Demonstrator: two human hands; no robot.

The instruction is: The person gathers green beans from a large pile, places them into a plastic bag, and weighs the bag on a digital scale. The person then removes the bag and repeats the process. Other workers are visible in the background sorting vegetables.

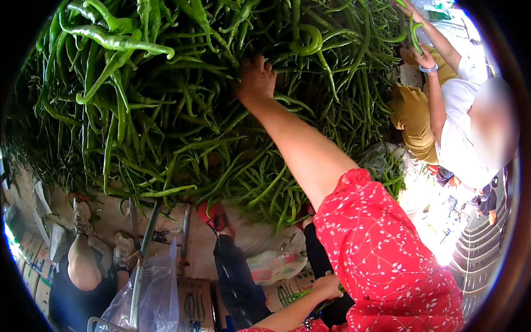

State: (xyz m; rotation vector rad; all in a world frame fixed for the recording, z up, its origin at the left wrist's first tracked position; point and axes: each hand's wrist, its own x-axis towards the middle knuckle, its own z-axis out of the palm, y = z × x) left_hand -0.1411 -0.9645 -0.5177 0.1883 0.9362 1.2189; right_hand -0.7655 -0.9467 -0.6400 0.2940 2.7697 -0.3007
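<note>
A big heap of long green chili peppers (199,103) fills the upper part of the view. My right hand (257,81) reaches into the heap with its fingers bent among the peppers. Its fingertips are partly hidden, so whether it grips one is unclear. Low down by my lap, my left hand (327,287) is closed around a few green peppers (305,294), partly covered by my red patterned sleeve (373,220).
Below the heap are my red shoes (213,218), a plastic bag (276,265) and cardboard boxes (195,299). Metal legs (143,249) and a clear plastic sheet (157,286) stand left, beside another person's knee (84,269). At right, a person in white (460,103) holds peppers.
</note>
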